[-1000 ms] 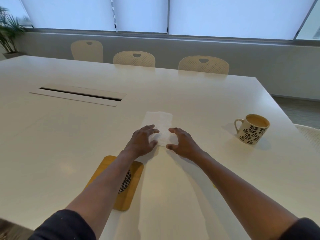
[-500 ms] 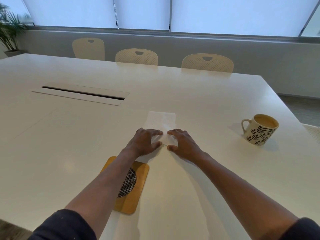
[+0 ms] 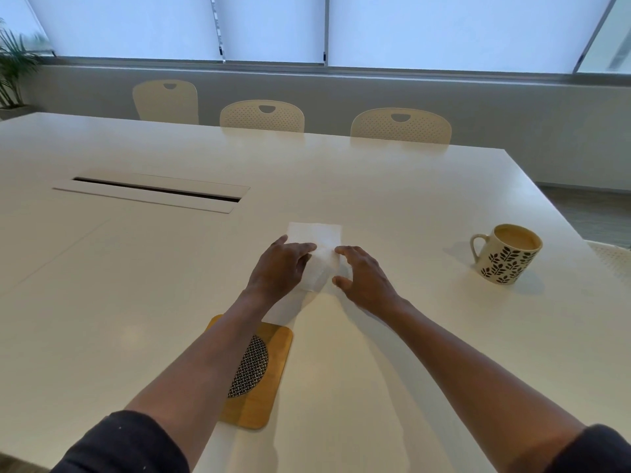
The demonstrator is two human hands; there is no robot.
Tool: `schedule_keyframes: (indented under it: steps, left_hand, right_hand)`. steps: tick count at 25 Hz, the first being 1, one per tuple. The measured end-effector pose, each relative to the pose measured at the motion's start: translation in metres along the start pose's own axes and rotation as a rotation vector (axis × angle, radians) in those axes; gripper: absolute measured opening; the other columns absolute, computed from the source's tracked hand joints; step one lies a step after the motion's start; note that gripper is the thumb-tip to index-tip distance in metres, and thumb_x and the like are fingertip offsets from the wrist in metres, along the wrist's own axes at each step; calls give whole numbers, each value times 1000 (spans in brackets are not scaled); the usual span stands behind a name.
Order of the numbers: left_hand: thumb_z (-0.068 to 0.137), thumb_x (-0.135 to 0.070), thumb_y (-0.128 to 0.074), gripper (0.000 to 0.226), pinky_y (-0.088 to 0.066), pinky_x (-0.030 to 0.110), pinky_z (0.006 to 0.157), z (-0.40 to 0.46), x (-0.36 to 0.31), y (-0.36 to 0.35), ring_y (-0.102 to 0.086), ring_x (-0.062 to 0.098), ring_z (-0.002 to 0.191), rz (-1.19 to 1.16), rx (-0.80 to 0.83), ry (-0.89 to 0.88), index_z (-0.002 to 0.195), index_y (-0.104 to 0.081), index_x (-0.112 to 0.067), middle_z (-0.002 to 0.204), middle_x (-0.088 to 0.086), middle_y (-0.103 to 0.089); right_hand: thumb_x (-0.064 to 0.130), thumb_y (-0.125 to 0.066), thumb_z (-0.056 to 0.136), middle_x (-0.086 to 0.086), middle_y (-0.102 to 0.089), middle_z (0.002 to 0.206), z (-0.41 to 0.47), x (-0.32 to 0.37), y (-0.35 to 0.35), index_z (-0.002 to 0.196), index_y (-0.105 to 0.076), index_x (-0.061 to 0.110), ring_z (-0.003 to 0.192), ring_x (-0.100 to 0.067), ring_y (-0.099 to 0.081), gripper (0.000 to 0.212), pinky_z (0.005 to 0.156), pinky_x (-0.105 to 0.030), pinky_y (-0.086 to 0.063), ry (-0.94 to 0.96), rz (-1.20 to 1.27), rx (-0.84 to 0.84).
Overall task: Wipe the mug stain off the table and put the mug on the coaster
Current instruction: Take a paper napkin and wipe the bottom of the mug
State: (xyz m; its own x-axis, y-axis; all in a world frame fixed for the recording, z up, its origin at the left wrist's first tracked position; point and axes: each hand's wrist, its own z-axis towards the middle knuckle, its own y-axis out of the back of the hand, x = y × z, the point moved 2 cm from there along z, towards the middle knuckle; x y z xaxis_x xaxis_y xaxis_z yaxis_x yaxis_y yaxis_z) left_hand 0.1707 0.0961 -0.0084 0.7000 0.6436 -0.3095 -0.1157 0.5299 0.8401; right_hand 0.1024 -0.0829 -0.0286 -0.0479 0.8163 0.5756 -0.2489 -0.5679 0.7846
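Tissue (image 3: 316,247) lay flat on the bench (image 3: 136,268). Left hand (image 3: 280,268) and right hand (image 3: 363,279) rested on it, fingers relaxed, slightly spread. Mug (image 3: 505,254) stood at 3 o'clock; coaster (image 3: 263,380) lay at 6 o'clock.

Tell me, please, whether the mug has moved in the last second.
No: the mug keeps its place by the table's right edge, equally far from the tissue.

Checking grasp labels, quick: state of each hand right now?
Left hand: open, fingers resting on the white napkin.
Right hand: open, fingertips on the napkin's right edge, holding nothing.
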Motion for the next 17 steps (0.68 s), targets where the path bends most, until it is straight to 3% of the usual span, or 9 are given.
schedule_keyframes:
  steps: [8, 11, 17]
  left_hand:
    - [101, -12, -54, 26, -55, 45, 92, 19, -40, 17, -68, 33, 106, -51, -184, -107, 123, -67, -9, 115, 8, -74]
    - [97, -7, -58, 25, -58, 39, 79, 25, -60, 20, -70, 27, 96, -116, -243, -177, 120, -69, -9, 110, 6, -75]
    - [98, -9, -56, 25, -57, 31, 82, 37, -99, 15, -73, 20, 94, -353, -253, -244, 117, -70, -15, 109, 0, -76]
  right_hand:
    - [26, -77, 82, -6, -39, 149, 1, -4, 19, 149, -33, 15, 126, -25, -52, 80, 104, -42, -47, -96, 48, -180]
    - [28, -77, 81, -3, -44, 147, -3, -10, 29, 145, -39, 18, 128, -25, -48, 75, 104, -39, -45, -83, 46, -266]
    - [20, -73, 85, 2, -60, 132, -22, -19, 59, 131, -53, 25, 118, -20, -51, 51, 93, -31, -46, -24, -2, -453]
